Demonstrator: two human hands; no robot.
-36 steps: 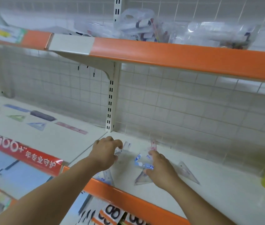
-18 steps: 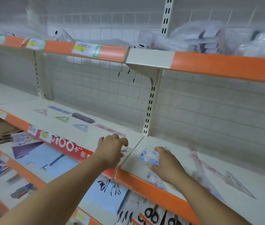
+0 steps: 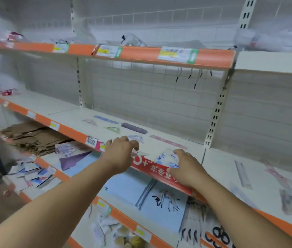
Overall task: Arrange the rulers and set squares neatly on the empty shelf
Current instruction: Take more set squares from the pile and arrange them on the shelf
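Pinching a clear set square [image 3: 140,154] in the left hand [image 3: 121,155] and gripping a packaged set square [image 3: 166,156] in the right hand [image 3: 186,170], both low over the front of the shelf [image 3: 66,115], I'd guess so they go down flat next to the pink ruler [image 3: 168,142] and the others laid out in rows

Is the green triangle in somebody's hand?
No, the green set square lies on the shelf, beyond the left hand.
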